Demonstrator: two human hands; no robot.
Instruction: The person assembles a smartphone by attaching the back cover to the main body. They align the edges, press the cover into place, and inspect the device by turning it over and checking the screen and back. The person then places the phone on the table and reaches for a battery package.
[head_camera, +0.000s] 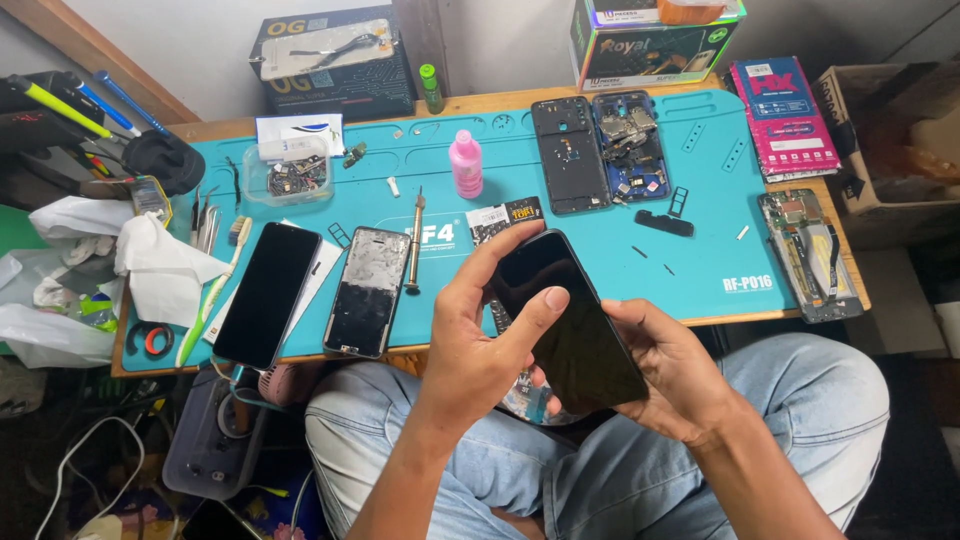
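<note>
Centre of frame, above the lap: one black phone screen (570, 325), tilted, gripped between two hands. Left hand (480, 345) clasped along its left edge, fingers (530, 318) wrapped over the glass with the thumb across the face. Right hand (672, 368) cupped under the lower right edge, fingers closed on that side.

Behind, on the tabletop (790, 305): one teal work mat (700, 190) spanning most of the width. On the mat, left of centre: two phones lying flat, one dark phone (268, 293) and one worn-faced phone (368, 290) just beside it. Between the latter and the hands: one upright-lying screwdriver (414, 240). Upper centre: one pink bottle (465, 163). Upper right of centre: two opened phone halves side by side, one black back frame (568, 155) and one exposed board half (630, 145). Right edge of tabletop: one further opened phone body (808, 252). Upper left: one clear parts tray (290, 175). Far left: one white toothbrush (212, 295) and crumpled white tissue (160, 265). Along the back wall: two printed cartons, one black carton (335, 60), one green carton (650, 45).
</note>
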